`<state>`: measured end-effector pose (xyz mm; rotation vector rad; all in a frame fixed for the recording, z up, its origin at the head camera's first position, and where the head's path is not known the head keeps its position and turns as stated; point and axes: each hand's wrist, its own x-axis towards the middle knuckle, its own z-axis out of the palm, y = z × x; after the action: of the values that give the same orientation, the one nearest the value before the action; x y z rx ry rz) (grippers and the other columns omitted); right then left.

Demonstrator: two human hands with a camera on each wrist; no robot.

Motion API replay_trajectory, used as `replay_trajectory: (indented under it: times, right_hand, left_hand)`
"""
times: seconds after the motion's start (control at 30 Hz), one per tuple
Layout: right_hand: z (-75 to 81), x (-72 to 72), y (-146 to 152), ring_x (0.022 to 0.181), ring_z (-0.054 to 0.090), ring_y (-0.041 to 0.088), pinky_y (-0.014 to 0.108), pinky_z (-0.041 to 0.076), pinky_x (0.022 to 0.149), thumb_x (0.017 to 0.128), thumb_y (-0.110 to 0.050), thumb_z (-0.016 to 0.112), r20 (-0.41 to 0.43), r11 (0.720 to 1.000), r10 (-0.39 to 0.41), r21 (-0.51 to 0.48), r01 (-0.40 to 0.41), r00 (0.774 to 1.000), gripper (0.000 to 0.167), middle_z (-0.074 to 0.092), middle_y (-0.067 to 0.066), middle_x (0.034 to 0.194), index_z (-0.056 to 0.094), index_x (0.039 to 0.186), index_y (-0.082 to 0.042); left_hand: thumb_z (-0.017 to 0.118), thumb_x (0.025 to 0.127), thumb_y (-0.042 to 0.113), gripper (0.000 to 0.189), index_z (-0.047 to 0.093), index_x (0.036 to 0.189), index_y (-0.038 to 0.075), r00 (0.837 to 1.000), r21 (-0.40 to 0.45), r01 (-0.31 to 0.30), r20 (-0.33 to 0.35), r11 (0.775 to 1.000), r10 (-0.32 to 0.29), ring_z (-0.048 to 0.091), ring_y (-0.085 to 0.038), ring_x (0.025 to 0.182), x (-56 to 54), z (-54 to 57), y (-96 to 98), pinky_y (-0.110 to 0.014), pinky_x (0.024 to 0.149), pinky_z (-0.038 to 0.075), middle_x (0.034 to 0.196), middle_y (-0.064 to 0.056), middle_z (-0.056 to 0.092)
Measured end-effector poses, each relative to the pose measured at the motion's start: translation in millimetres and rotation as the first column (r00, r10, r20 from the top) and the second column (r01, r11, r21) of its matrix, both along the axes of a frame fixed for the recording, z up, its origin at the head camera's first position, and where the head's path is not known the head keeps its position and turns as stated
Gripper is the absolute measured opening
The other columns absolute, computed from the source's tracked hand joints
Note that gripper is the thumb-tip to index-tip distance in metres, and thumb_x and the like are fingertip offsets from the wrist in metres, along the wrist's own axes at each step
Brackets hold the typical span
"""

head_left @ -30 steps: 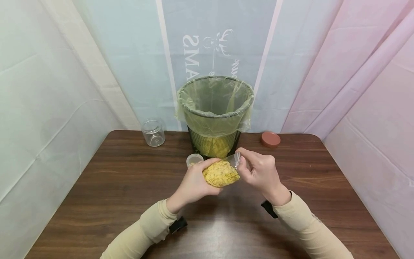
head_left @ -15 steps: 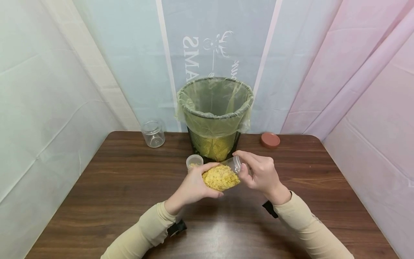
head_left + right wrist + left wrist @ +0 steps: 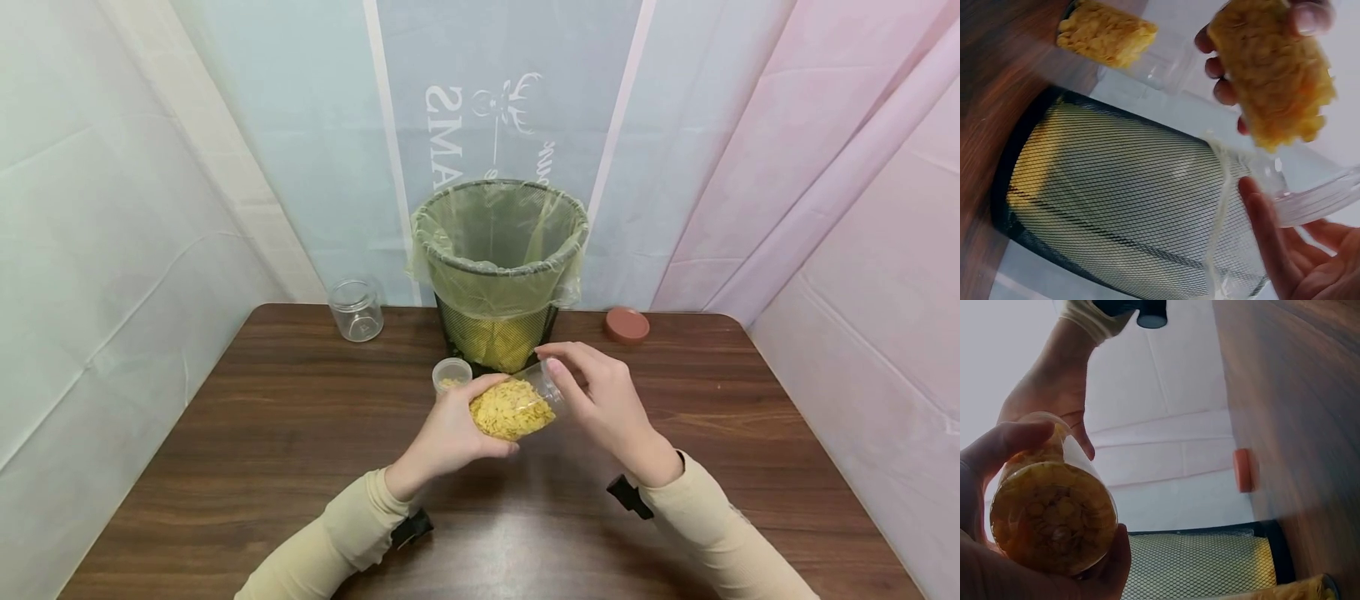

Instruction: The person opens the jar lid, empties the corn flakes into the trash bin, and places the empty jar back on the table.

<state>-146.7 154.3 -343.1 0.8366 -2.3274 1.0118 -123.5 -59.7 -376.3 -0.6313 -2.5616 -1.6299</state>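
My left hand (image 3: 450, 429) grips a clear plastic jar (image 3: 512, 408) of yellow flakes above the table, tilted with its base toward the left wrist camera. The flakes look like corn flakes. Thumb and fingers wrap its sides in the left wrist view. At the jar's mouth is my right hand (image 3: 611, 404), its thumb and fingers fairly straight and spread about the clear ridged rim (image 3: 1322, 195). Behind the left hand stands a second clear jar (image 3: 452, 372) with flakes in its lower part, mostly hidden in the head view but plainer in the right wrist view.
A black mesh wastebasket (image 3: 502, 268) with a yellowish liner stands at the table's back edge, something yellow in its bottom. Left of it is an empty clear jar (image 3: 356, 315); to its right lies a reddish lid (image 3: 627, 325). Fabric walls enclose the brown wooden table (image 3: 247, 467).
My right fingers have loosened from a close pinch at the jar's rim and straightened, with the wrist turned. The left hand and jar have shifted slightly toward the person.
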Motion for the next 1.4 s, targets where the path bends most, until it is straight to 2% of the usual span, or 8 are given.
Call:
replay_trajectory:
  times: [0.13, 0.3, 0.43, 0.5, 0.73, 0.93, 1.17, 1.4]
  right_hand:
    - [3.4, 3.4, -1.9, 0.077, 0.063, 0.004, 0.022, 0.052, 0.066, 0.095, -0.029, 0.056, 0.139, 0.997, -0.071, 0.006, 0.071, 0.988, 0.021, 0.068, -0.008, 0.100, 0.067, 0.111, -0.019]
    - [6.6, 4.7, -3.2, 0.073, 0.066, 0.005, 0.026, 0.054, 0.066, 0.092, -0.041, 0.059, 0.275, 0.988, -0.154, 0.016, 0.156, 0.949, 0.029, 0.070, -0.006, 0.092, 0.068, 0.108, -0.019]
    - [7.9, 4.4, -3.1, 0.077, 0.068, 0.008, 0.029, 0.054, 0.068, 0.090, -0.046, 0.059, 0.340, 0.985, -0.173, 0.033, 0.172, 0.925, 0.036, 0.071, -0.003, 0.093, 0.068, 0.109, -0.017]
    - [8.1, 4.5, -3.0, 0.078, 0.068, 0.009, 0.029, 0.054, 0.069, 0.090, -0.044, 0.060, 0.338, 0.986, -0.165, 0.032, 0.164, 0.927, 0.037, 0.072, -0.001, 0.094, 0.068, 0.111, -0.014]
    - [9.1, 7.5, -2.5, 0.085, 0.068, 0.011, 0.028, 0.057, 0.070, 0.087, -0.033, 0.068, 0.261, 0.994, -0.096, -0.021, 0.105, 0.961, 0.035, 0.071, 0.000, 0.097, 0.068, 0.115, -0.013]
    - [10.5, 8.8, 1.1, 0.094, 0.065, 0.008, 0.024, 0.056, 0.072, 0.086, -0.025, 0.071, 0.261, 0.997, 0.001, -0.080, 0.021, 0.965, 0.033, 0.070, -0.001, 0.102, 0.067, 0.117, -0.016]
    - [12.2, 8.6, 6.3, 0.098, 0.063, 0.009, 0.026, 0.056, 0.078, 0.084, -0.014, 0.071, 0.328, 0.966, 0.205, -0.219, -0.137, 0.922, 0.040, 0.065, 0.003, 0.111, 0.062, 0.123, -0.014]
    - [14.0, 6.0, 12.0, 0.104, 0.061, 0.019, 0.031, 0.054, 0.086, 0.084, -0.012, 0.071, 0.369, 0.944, 0.313, -0.223, -0.243, 0.875, 0.046, 0.060, -0.002, 0.123, 0.057, 0.128, -0.017]
  left_hand:
    - [0.086, 0.053, 0.016, 0.073, 0.061, 0.121, 0.020, 0.993, -0.059, -0.072, -0.100, 0.996, 0.066, 0.055, -0.010, 0.086, 0.4, -1.8, 1.7, -0.027, 0.076, 0.046, 0.102, 0.007, 0.066]
    - [0.086, 0.050, 0.015, 0.075, 0.062, 0.120, 0.020, 0.964, -0.129, -0.177, -0.221, 0.976, 0.145, 0.051, -0.012, 0.088, 0.1, -2.9, 2.8, -0.029, 0.075, 0.044, 0.102, 0.004, 0.067]
    - [0.084, 0.049, 0.014, 0.075, 0.061, 0.121, 0.020, 0.951, -0.153, -0.210, -0.260, 0.966, 0.166, 0.051, -0.013, 0.091, -0.4, -3.2, 2.5, -0.029, 0.076, 0.045, 0.104, 0.002, 0.067]
    - [0.084, 0.049, 0.014, 0.076, 0.061, 0.121, 0.019, 0.950, -0.154, -0.213, -0.262, 0.965, 0.168, 0.052, -0.014, 0.091, -0.5, -3.3, 2.5, -0.030, 0.075, 0.045, 0.105, 0.002, 0.067]
    - [0.086, 0.048, 0.014, 0.077, 0.062, 0.121, 0.019, 0.953, -0.122, -0.209, -0.246, 0.970, 0.175, 0.053, -0.014, 0.089, -0.3, -2.8, 1.4, -0.031, 0.075, 0.046, 0.100, 0.001, 0.066]
    - [0.087, 0.049, 0.012, 0.076, 0.063, 0.120, 0.021, 0.962, -0.093, -0.184, -0.223, 0.979, 0.160, 0.055, -0.013, 0.089, -0.2, -2.1, -0.5, -0.031, 0.076, 0.046, 0.099, 0.002, 0.067]
    - [0.087, 0.051, 0.011, 0.075, 0.062, 0.122, 0.019, 0.987, -0.038, -0.114, -0.121, 0.993, 0.108, 0.058, -0.013, 0.089, -0.8, 0.1, -3.9, -0.030, 0.078, 0.047, 0.105, 0.001, 0.068]
    - [0.087, 0.052, 0.010, 0.073, 0.062, 0.121, 0.019, 0.999, 0.018, -0.026, -0.019, 0.999, 0.027, 0.058, -0.011, 0.088, -2.1, 1.6, -7.0, -0.028, 0.078, 0.048, 0.104, 0.003, 0.067]
